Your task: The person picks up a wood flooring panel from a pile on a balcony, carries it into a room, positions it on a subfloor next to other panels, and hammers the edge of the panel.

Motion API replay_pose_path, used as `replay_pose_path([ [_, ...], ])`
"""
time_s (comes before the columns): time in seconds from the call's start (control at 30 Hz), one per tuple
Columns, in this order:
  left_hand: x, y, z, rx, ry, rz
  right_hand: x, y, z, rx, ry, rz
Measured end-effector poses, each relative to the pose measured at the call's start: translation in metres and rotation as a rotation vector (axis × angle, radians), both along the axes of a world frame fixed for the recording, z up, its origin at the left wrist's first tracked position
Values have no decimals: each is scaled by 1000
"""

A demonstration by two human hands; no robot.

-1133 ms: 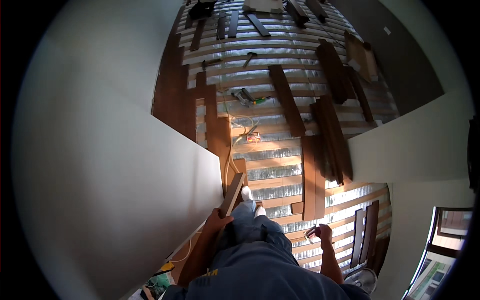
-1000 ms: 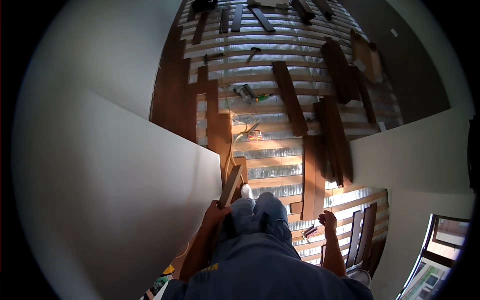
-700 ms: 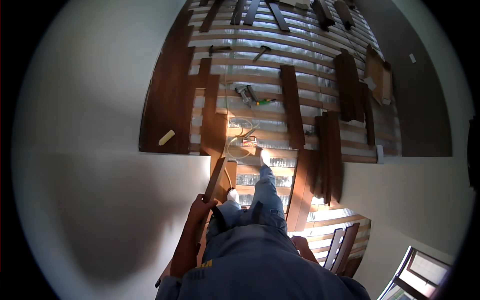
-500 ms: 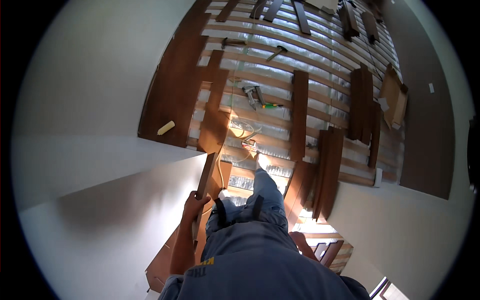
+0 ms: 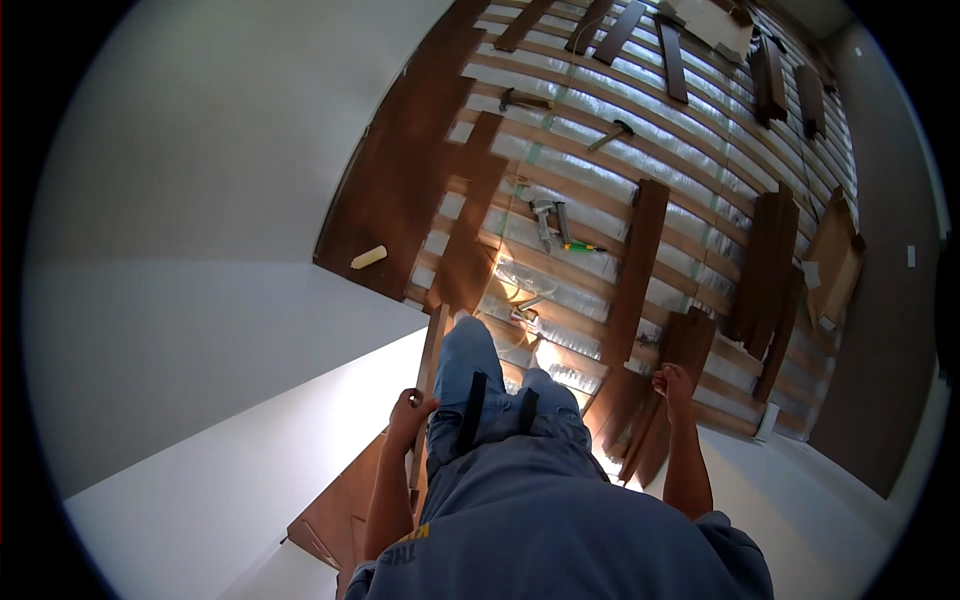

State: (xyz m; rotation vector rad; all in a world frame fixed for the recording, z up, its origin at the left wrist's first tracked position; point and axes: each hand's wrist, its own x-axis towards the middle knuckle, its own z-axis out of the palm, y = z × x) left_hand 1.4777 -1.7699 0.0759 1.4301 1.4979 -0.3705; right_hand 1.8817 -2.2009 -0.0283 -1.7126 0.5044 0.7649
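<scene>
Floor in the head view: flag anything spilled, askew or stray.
The pale yellow container lies on its side on the laid brown boards, apart from the grey tool, so it looks stray. No spill shows around it.

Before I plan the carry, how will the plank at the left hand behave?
The plank is probably stiff: it shows no bend beyond the left hand. Being long, narrow and gripped by one hand, it may swing or tip.
</scene>
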Motion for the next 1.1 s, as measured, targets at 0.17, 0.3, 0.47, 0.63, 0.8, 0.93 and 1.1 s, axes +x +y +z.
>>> replay_pose_path([
  [0.17, 34, 49, -25, -13, 20, 60, -4, 67, -29, -110, 126, 444],
  [0.3, 72, 130, -67, -11, -25, 76, -1, 109, -43, -70, 171, 445],
  [0.47, 119, 267, -120, -112, -102, 164, 0, 168, -29, -234, 256, 227],
  [0.63, 136, 390, -132, -36, -35, 91, 4, 279, -2, -294, 337, 87],
  [0.8, 161, 484, -106, -37, -40, 69, 30, 415, 7, -164, 292, 339],
  [0.93, 200, 543, -88, -1, -113, 34, 64, 481, 14, -198, 266, 431],
  [1.1, 245, 582, -94, 67, -153, -37, 119, 508, 29, -214, 193, 441],
])
